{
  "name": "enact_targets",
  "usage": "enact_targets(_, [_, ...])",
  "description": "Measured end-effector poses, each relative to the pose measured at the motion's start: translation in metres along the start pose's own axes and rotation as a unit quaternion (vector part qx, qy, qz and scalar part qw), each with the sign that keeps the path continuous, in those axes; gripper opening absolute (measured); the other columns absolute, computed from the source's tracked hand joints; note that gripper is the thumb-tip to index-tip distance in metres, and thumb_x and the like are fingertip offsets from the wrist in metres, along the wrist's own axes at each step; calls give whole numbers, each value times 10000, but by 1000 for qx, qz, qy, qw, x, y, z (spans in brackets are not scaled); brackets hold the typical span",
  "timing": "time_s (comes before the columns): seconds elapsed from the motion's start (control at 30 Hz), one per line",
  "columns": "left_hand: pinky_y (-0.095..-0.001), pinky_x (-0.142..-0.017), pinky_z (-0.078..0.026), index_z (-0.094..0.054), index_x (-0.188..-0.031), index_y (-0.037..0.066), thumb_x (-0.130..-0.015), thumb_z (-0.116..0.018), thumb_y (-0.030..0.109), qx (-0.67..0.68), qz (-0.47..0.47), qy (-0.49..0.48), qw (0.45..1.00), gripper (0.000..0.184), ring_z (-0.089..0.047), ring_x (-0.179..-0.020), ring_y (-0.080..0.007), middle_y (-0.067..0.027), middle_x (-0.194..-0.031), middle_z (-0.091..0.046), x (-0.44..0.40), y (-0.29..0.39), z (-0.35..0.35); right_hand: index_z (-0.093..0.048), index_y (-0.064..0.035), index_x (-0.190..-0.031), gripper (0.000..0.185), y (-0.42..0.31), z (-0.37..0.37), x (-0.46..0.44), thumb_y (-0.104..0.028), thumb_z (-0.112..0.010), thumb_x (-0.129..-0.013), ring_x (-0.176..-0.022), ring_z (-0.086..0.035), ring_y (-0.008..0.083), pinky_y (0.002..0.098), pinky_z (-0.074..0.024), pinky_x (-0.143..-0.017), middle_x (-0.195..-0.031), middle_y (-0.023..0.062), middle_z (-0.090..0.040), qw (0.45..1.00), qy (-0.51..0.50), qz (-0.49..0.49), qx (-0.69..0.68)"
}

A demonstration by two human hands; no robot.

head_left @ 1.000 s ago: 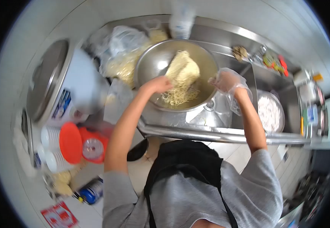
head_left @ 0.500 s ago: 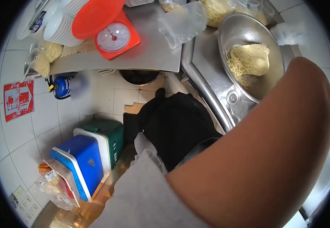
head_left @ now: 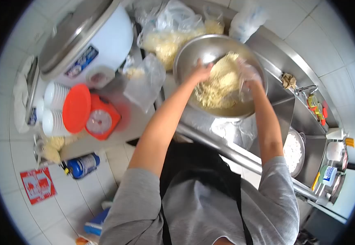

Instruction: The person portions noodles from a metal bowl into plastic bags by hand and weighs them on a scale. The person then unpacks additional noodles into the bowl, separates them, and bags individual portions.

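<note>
A mass of yellow noodles (head_left: 223, 81) lies in a large steel bowl (head_left: 182, 52), with loose strands hanging toward its near side. My left hand (head_left: 202, 72) is bare and holds the left edge of the noodles, one finger sticking up apart from the rest. On the opposite side my right hand (head_left: 247, 74), covered in clear thin plastic, grips the right edge of the mass. Its fingertips are partly blurred and hidden against the noodles.
Bags of noodles (head_left: 167, 47) lie behind the bowl. To the left stand a red scale (head_left: 100, 121), stacked white bowls (head_left: 55, 122) and a big cooker (head_left: 104, 45). Sink basins on the right hold a colander of white food (head_left: 292, 152). A steel rail (head_left: 226, 152) runs in front.
The view has swung right and up to the bowl. One forearm crossed the picture before, with no hands clearly visible; now both hands are in the bowl at the noodles.
</note>
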State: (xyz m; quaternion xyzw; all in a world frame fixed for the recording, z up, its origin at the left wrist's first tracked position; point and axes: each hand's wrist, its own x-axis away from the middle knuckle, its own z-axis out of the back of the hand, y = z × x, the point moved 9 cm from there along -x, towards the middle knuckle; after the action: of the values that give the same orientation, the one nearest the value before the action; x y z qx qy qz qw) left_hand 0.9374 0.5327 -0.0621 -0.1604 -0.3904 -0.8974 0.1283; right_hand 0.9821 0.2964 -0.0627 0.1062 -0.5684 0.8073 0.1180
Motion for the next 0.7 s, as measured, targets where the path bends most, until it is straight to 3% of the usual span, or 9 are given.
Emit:
enact_targets(0.03, [-433, -979, -291, -98, -1369, 207, -820, -391, 554, -8, -3, -26, 1000, 713, -254, -1253, -337, -168, -1371, -243, -3, -6, 2, -354, 84, -1234, 828, 10, -15, -24, -555, -539, -740, -1085, -462, 266, 343, -365, -883, -1157, 230, -494, 987, -69, 105, 98])
enact_targets(0.07, [-473, -971, -279, -92, -1370, 196, -811, -392, 575, 121, 6, -91, 988, 740, -242, -1259, -320, -141, -1388, -209, 9, -5, -1, -304, 36, -1283, 816, -31, -18, 32, -409, -662, -700, -1028, -498, 206, 300, -379, -876, -1158, 208, -491, 989, -31, 37, 142])
enact_targets(0.13, [-547, -941, -265, -75, -1372, 180, -798, -395, 604, 271, 44, -196, 941, 782, -227, -1266, -294, -100, -1412, -144, 16, -2, -19, -235, 44, -1307, 870, -34, -29, 46, -367, -681, -684, -1027, -502, 204, 291, -383, -871, -1143, 208, -503, 993, -77, 1, 91])
enact_targets(0.27, [-601, -907, -266, -39, -1375, 169, -775, -410, 630, 273, 111, -247, 923, 843, -222, -1265, -297, -98, -1421, -97, 14, -23, -49, -328, 22, -1245, 763, -8, -43, 39, -293, -705, -660, -915, -552, 189, 266, -439, -764, -1010, 173, -577, 997, -74, 10, 22])
enact_targets(0.37, [-568, -908, -296, -42, -1373, 140, -765, -407, 646, 242, 98, -146, 954, 872, -259, -1248, -297, -121, -1412, -120, 9, -35, -33, -363, 12, -1186, 711, -6, -65, 50, -296, -713, -648, -891, -549, 196, 264, -432, -767, -970, 158, -577, 996, -78, -42, -4])
enact_targets(0.43, [-487, -916, -341, -135, -1357, 106, -753, -414, 658, 334, 92, -144, 927, 865, -324, -1212, -302, -142, -1382, -207, -13, -48, -38, -384, -1, -1142, 674, -2, -71, 43, -290, -723, -637, -863, -544, 194, 263, -427, -763, -933, 137, -572, 994, -59, -17, 92])
enact_targets(0.47, [-467, -917, -350, -166, -1350, 101, -750, -416, 661, 362, 67, -156, 917, 859, -335, -1205, -302, -144, -1373, -230, -25, -50, -37, -376, -6, -1145, 696, -18, -74, 60, -267, -743, -614, -865, -531, 185, 259, -412, -764, -948, 116, -554, 997, -76, -18, 11])
enact_targets(0.6, [-436, -874, -392, -280, -1314, 89, -739, -432, 668, 477, 37, -93, 873, 831, -433, -1094, -268, -151, -1202, -419, -3, -20, 10, -305, -9, -1230, 809, -58, -62, 80, -242, -756, -600, -971, -503, 179, 267, -403, -825, -1026, 119, -543, 986, -51, 90, -132])
enact_targets(0.7, [-396, -874, -375, -339, -1280, 56, -753, -448, 641, 517, -48, -64, 852, 795, -449, -1025, -231, -137, -1092, -480, 7, 3, 37, -299, -20, -1236, 812, -106, -47, 119, -249, -752, -602, -963, -506, 179, 278, -404, -838, -1015, 111, -542, 979, -12, 161, -127])
